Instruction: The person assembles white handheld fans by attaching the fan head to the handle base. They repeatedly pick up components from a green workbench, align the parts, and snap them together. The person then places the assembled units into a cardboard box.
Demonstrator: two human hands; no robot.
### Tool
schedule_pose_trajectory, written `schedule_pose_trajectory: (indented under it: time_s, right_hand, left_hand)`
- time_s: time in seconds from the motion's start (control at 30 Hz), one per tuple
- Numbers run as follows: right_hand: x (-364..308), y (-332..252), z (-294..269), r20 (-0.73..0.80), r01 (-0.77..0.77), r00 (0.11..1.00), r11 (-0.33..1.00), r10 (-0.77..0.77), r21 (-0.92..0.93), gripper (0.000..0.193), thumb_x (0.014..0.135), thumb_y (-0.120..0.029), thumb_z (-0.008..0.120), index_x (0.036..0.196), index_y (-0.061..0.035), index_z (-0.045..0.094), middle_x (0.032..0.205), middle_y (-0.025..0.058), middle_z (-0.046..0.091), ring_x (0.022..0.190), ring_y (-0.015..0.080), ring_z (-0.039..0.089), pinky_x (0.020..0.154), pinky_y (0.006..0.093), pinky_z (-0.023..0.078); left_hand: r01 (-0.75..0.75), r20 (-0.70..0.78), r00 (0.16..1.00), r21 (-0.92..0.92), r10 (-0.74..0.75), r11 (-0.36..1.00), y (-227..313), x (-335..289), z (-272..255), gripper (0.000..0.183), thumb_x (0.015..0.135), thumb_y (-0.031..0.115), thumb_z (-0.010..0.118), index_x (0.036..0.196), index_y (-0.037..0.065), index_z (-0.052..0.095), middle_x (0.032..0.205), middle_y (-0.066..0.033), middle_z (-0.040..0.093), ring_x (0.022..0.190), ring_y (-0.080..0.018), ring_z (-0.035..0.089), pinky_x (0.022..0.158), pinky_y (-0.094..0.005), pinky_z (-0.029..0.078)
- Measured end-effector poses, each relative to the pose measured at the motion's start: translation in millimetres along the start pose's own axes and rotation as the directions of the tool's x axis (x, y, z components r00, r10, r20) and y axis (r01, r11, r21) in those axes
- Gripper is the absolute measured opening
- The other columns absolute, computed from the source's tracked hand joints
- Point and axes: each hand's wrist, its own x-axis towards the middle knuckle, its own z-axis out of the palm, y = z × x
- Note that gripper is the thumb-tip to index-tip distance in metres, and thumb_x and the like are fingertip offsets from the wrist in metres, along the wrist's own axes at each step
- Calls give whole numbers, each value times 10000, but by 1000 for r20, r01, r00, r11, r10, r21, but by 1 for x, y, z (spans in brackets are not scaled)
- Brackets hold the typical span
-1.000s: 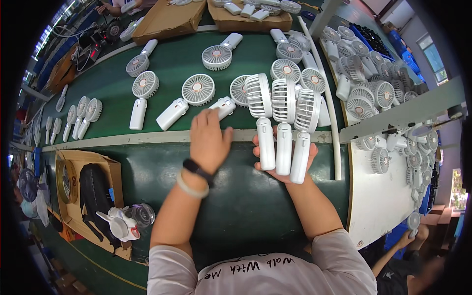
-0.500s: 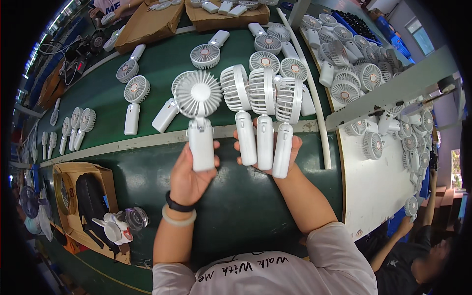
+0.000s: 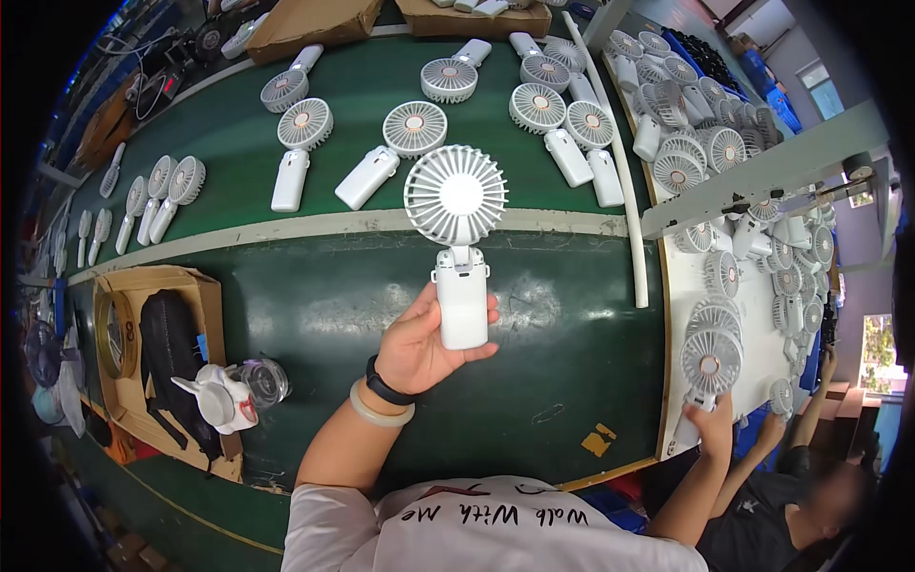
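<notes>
Upright over the green bench, a white handheld fan (image 3: 464, 305) is gripped by its handle in my left hand (image 3: 419, 343), its round slatted head tipped up toward me. My right hand (image 3: 710, 419) reaches out to the right, over the white table's near edge. Its fingers are wrapped round the handles of handheld fans (image 3: 712, 360); at least two grille heads overlap there, and the exact number is hidden. Several more white fans lie on the green conveyor belt (image 3: 229, 195) beyond the bench, some face up, such as the fan (image 3: 415, 131) straight ahead.
The white table (image 3: 681, 286) at right carries a heap of fans (image 3: 681, 153) under a grey metal beam (image 3: 762, 176). A co-worker's hand (image 3: 770, 431) is close to my right hand. At left are a cardboard box (image 3: 212, 315) and a clear jar (image 3: 265, 381). A white pipe (image 3: 624, 191) edges the belt.
My right hand has carried its cluster of fans from the middle to the white table at right. My left hand has shifted right with its fan, and my view has turned slightly.
</notes>
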Motion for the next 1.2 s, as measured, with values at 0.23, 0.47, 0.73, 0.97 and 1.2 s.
schedule_pose_trajectory:
  time_s: [0.23, 0.47, 0.73, 0.97, 1.2]
  right_hand:
    - [60, 50, -7, -348, 73, 757, 601, -552, -796, 672, 668, -129, 720, 1249, 12, 413, 1328, 214, 353, 1193, 359, 394, 997, 417, 323]
    - [58, -62, 195, 43, 796, 501, 441, -864, -414, 254, 698, -23, 636, 946, -53, 590, 1121, 173, 522, 1050, 356, 492, 914, 440, 375]
    - [121, -191, 355, 246, 875, 478, 435, -843, -213, 338, 752, -139, 646, 1081, -99, 582, 1124, 180, 499, 1003, 366, 513, 824, 413, 452]
    - [162, -214, 405, 300, 878, 445, 345, -844, -331, 519, 762, -222, 658, 1230, -87, 478, 1148, 226, 481, 990, 397, 512, 849, 433, 440]
    - [160, -190, 343, 393, 289, 771, 824, -502, 487, 602, 734, -60, 653, 1274, -7, 393, 1140, 151, 532, 1035, 223, 534, 879, 341, 429]
  left_hand:
    - [-31, -155, 974, 637, 167, 771, -2, 2, -13, 745, 720, -30, 666, 1311, 83, 227, 1034, -93, 497, 897, -191, 587, 775, -372, 522]
    - [-164, -168, 941, 533, 294, 830, 1, 5, -29, 433, 908, 88, 491, 1280, 53, 270, 1126, -122, 527, 963, -220, 592, 814, -353, 497]
    - [-288, -149, 904, 480, 400, 829, 9, 3, -30, 411, 901, 86, 496, 1267, 58, 313, 1163, -133, 521, 1013, -239, 580, 864, -367, 477]
    - [-302, -170, 880, 519, 443, 800, 6, 5, -31, 461, 905, 133, 518, 1300, 84, 284, 1167, -142, 511, 1027, -250, 571, 856, -391, 493]
    - [-323, -159, 867, 542, 473, 775, 8, 4, -34, 451, 910, 135, 513, 1301, 70, 298, 1189, -139, 514, 1033, -236, 569, 884, -367, 465]
